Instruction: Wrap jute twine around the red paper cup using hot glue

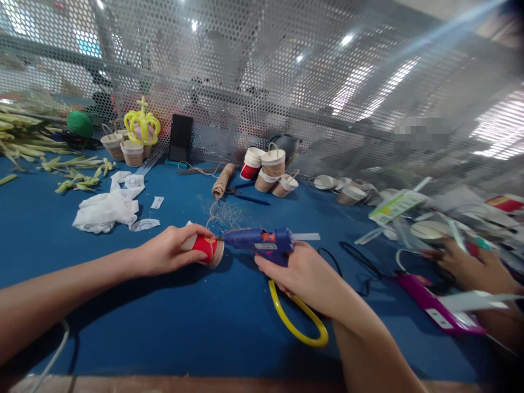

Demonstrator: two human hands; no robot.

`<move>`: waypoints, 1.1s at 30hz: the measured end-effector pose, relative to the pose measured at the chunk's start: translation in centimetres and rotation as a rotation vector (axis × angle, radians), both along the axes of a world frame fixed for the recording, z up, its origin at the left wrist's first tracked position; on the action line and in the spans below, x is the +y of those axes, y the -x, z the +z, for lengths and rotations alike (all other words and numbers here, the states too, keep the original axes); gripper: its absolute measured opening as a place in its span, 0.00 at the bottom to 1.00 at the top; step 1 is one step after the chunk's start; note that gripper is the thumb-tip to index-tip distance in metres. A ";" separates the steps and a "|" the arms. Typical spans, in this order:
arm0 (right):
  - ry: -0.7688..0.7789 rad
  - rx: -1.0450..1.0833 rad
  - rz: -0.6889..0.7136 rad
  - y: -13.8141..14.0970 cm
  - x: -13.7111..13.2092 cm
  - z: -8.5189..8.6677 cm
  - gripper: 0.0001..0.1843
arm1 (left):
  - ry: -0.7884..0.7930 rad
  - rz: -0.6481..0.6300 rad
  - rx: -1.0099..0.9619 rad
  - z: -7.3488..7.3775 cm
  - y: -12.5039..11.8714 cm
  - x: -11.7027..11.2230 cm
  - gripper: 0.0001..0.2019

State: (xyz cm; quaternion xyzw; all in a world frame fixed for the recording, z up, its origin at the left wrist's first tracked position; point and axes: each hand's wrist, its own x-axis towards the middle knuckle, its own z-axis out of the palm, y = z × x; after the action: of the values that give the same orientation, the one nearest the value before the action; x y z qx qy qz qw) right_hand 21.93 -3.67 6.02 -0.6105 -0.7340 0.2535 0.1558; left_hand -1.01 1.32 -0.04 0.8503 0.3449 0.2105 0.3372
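Note:
My left hand [172, 248] is closed around a small red and white paper cup [209, 248] tipped on its side, with twine on its near end. In my right hand [301, 273] is a blue hot glue gun [257, 243], with a clear glue stick [307, 237] poking out of its back. The nozzle meets or nearly meets the cup's twine; I cannot tell which. A strand runs from the cup back to a roll of twine [223, 180]. Yellow scissor handles [307, 335] show below my right hand, and the blades are hidden.
Blue-handled pliers [251, 196] lie beyond the glue gun. Twine-wrapped cups [273, 164] stand at the back, near a black phone [180, 137] and a yellow crown [142, 128]. Crumpled white material [107, 210] lies left. A co-worker's hands [477, 265] are at right by a purple power strip [438, 305].

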 end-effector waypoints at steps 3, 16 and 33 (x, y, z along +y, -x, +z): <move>-0.009 -0.019 0.022 -0.1 -0.3 0.1 0.19 | 0.031 -0.001 -0.022 -0.1 0.0 0.1 0.17; -0.051 0.033 0.110 0.0 -0.8 0.1 0.17 | 0.081 0.023 -0.081 -0.2 -0.1 0.4 0.17; 0.116 0.130 -0.128 0.0 1.1 -0.7 0.12 | -0.105 -0.003 0.010 0.0 -0.2 -0.2 0.16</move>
State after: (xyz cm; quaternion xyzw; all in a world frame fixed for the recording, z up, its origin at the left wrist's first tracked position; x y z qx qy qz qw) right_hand 21.91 -2.58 5.34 -0.6465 -0.6657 0.3243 0.1835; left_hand -0.78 1.14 -0.01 0.8683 0.3338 0.2238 0.2907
